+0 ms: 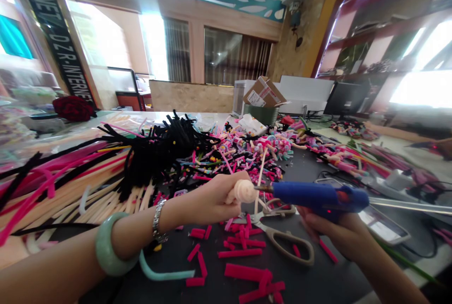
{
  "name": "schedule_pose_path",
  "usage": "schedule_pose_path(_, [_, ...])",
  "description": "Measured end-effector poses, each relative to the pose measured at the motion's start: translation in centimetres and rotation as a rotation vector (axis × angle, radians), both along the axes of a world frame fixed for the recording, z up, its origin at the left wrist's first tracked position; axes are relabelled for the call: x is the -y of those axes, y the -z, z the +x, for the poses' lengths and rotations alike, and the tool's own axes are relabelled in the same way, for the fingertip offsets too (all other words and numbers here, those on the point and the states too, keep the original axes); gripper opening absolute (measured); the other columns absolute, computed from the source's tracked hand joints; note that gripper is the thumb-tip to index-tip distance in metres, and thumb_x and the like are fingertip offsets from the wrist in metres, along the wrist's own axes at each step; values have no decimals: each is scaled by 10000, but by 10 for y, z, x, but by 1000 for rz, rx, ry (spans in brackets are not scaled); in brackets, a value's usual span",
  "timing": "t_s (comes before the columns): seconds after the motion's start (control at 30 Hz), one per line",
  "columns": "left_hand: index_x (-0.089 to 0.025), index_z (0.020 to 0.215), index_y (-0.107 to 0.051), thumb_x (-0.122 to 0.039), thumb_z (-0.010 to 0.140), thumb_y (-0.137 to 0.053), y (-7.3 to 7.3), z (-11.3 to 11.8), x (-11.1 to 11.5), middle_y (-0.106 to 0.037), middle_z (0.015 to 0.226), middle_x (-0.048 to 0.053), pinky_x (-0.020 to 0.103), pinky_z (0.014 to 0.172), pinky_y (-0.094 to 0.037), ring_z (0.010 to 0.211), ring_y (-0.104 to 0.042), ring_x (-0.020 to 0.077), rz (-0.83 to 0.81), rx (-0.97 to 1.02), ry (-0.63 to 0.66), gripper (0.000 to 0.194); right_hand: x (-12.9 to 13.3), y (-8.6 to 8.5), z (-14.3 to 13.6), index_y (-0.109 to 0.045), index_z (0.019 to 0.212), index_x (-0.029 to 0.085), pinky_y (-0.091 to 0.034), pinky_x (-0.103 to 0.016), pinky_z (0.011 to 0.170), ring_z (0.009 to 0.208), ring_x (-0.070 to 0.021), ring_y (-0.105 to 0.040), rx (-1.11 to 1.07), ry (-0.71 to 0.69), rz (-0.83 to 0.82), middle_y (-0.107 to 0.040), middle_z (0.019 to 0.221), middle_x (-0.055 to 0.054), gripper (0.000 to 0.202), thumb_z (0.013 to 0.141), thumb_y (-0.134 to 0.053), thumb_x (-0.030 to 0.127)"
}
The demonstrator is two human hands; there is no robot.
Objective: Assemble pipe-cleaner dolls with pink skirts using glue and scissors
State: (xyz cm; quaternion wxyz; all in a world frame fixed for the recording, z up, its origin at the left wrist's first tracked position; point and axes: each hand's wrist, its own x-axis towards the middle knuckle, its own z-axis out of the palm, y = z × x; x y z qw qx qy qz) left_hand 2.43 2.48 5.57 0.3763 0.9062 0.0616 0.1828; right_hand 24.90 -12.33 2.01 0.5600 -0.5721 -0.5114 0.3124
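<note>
My left hand (226,195) is closed around a small cream coil (245,191) that looks like wound pipe cleaner. In my right hand (328,228) is a blue glue gun (314,196), with a clear glue stick (406,205) out of its back end. The gun's nozzle points left and meets, or nearly meets, the coil. Below the hands lie scissors (287,242) with beige handles, partly spread. Around them are scattered short pink pipe cleaner pieces (247,272). A thin cream stem (262,167) stands up behind the coil.
Black pipe cleaners (158,153) and long cream ones (102,191) are piled at left. Colourful cut pieces (247,146) heap at the back, before a green bin (263,114) holding a cardboard box (264,92). At right are a phone (383,224), a white adapter (400,180) and another person's arm (406,135).
</note>
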Motion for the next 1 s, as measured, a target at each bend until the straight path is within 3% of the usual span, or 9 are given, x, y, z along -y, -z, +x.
schedule_pose_path(0.6, [-169,808,-434,9,681,-490,0,2,1,-393,697,-63,201,538,-308,599,-347,69,-138,34,-14,226,1,1,2,-640,623,199,-388,-283,469,443,-131,-484,36,11,-19,-551,473,7,374,642,-754,555])
schedule_pose_path(0.77, [-169,808,-428,-5,679,-517,8,3,2,-445,702,-58,179,514,-337,580,-383,55,-287,61,1,226,1,1,1,-643,637,195,-413,-272,468,440,-127,-494,23,10,-17,-555,474,11,378,638,-758,555])
schedule_pose_path(1.0, [-172,848,-444,-78,694,-566,12,3,4,-523,674,-47,153,363,-392,426,-499,57,-653,-48,48,217,1,1,1,-638,624,187,-420,-290,483,449,-135,-488,92,33,5,-558,483,-1,401,665,-726,576])
